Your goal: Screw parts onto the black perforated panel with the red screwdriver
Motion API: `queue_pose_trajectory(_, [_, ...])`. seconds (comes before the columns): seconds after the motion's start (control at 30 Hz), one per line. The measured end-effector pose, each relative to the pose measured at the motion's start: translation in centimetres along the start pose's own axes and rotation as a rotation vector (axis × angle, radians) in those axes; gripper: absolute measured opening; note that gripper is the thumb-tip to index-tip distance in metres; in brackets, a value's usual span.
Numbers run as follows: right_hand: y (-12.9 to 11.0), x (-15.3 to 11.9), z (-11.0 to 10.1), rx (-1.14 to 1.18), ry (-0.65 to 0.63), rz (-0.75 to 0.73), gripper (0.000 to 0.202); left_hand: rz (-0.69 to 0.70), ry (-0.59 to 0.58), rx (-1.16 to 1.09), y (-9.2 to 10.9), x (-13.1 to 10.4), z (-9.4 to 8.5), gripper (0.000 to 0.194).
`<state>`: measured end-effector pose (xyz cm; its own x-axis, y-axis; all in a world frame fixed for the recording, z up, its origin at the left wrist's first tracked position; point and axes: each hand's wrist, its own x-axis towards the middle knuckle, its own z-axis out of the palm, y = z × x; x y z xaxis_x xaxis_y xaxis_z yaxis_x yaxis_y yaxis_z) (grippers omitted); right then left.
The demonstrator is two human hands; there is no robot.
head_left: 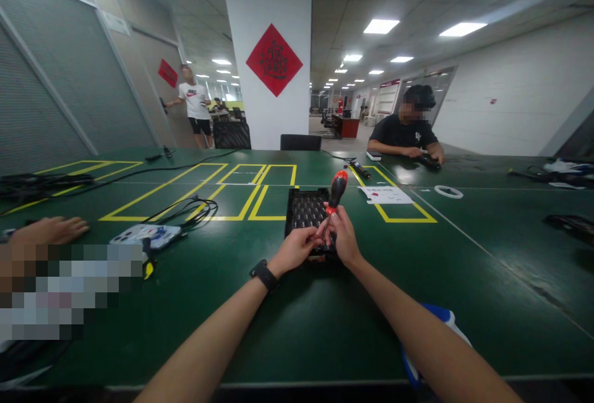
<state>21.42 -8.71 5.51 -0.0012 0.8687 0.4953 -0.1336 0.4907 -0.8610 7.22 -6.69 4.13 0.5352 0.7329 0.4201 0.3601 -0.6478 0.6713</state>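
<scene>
Right hand [346, 239] grasping screwdriver [338, 190], left hand [293, 251] pinching shaft [326, 225], tray [290, 210] well inside table edge [288, 384]

The bare left forearm [213, 335] and right forearm [417, 329] reach forward, slanting inward until the hands nearly meet. The right hand [344, 236] is curled in a grip, its fingers bent; the left hand [294, 250] sits close beside it, thumb and fingertips drawn toward each other.

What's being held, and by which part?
A screwdriver, handle up: the right hand holds it near the handle's base; the left hand is at the lower shaft, its grip unclear.
</scene>
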Motion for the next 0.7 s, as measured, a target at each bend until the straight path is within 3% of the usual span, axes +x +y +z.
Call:
queue_pose_trajectory(0.2, [0.04,-0.01,0.07,0.005,-0.006,-0.009,0.032,-0.022,0.075,0.043,-0.10,-0.08,0.21,0.013])
queue_pose_trajectory(0.57, [0.06,0.02,0.00,0.005,-0.036,0.000,0.035,-0.007,-0.053,-0.117,-0.09,0.06,-0.12,0.014])
queue_pose_trajectory(0.7, [0.03,0.03,0.06,-0.011,-0.027,-0.001,0.038,-0.033,-0.036,-0.125,0.02,0.05,-0.10,0.016])
